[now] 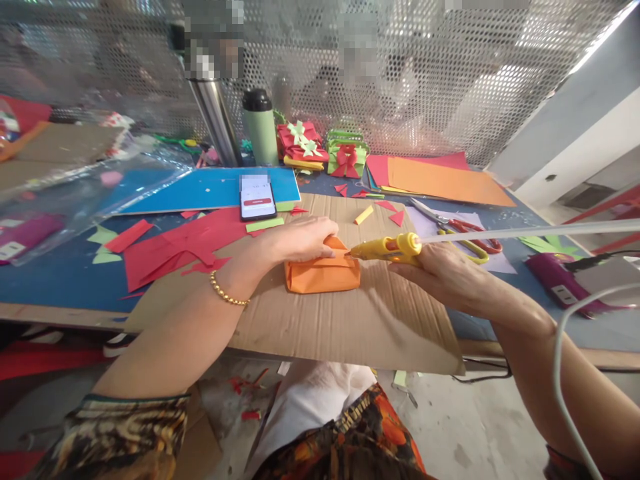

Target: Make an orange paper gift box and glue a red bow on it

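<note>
A small folded orange paper box lies on a sheet of brown cardboard in front of me. My left hand is closed on its raised upper flap from the left, fingers bent over the paper. On the right, my right hand grips a yellow hot glue gun with a long white glue stick sticking out of its back. The gun's nozzle points left and is at the right end of the flap; whether it touches the paper I cannot tell.
Red paper scraps and a phone lie to the left. Scissors rest at right, near a purple power strip. Behind stand a green bottle, a steel flask and a green paper bag. A white cable hangs at right.
</note>
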A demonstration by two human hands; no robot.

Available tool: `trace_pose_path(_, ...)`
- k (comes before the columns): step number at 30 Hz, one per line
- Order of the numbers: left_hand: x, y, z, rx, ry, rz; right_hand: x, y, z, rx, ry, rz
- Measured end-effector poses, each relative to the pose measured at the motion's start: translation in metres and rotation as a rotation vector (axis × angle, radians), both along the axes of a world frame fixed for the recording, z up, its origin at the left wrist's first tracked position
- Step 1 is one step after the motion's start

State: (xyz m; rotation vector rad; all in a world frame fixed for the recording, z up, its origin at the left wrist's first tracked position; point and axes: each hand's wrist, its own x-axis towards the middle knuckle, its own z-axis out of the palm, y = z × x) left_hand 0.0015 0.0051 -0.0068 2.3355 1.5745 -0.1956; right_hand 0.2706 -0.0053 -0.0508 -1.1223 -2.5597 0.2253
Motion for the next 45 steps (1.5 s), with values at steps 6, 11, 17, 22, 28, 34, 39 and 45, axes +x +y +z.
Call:
trace_pose_path(6, 0.002, -0.001, 0.002, 0.002, 0.029, -0.008, 0.0, -0.001, 0.0, -0.003, 0.016, 0.009)
trace_pose_path(11, 0.001, -0.002, 0.002, 0.007, 0.021, -0.004, 0.001, -0.001, 0.001, -0.02, 0.026, 0.007)
trace_pose_path(17, 0.0, 0.0, 0.0, 0.006, 0.034, -0.009, -0.007, -0.003, 0.003, -0.043, 0.025, 0.008)
trace_pose_path(22, 0.003, -0.001, 0.002, 0.008, 0.038, -0.01, -0.006, -0.003, 0.003, -0.044, 0.023, 0.0)
trace_pose_path(28, 0.001, 0.0, 0.0, 0.015, 0.011, -0.016, -0.006, -0.002, 0.005, -0.033, 0.018, 0.01)
trace_pose_path(34, -0.001, 0.002, -0.002, 0.008, 0.019, -0.016, -0.016, -0.004, 0.008, -0.039, 0.018, 0.009)
trace_pose_path(39, 0.001, 0.001, 0.0, 0.028, 0.037, -0.018, 0.002, -0.012, 0.015, 0.017, 0.05, -0.141)
trace_pose_path(45, -0.001, 0.0, 0.001, 0.017, 0.03, -0.005, 0.054, -0.002, 0.027, 0.131, -0.005, -0.502)
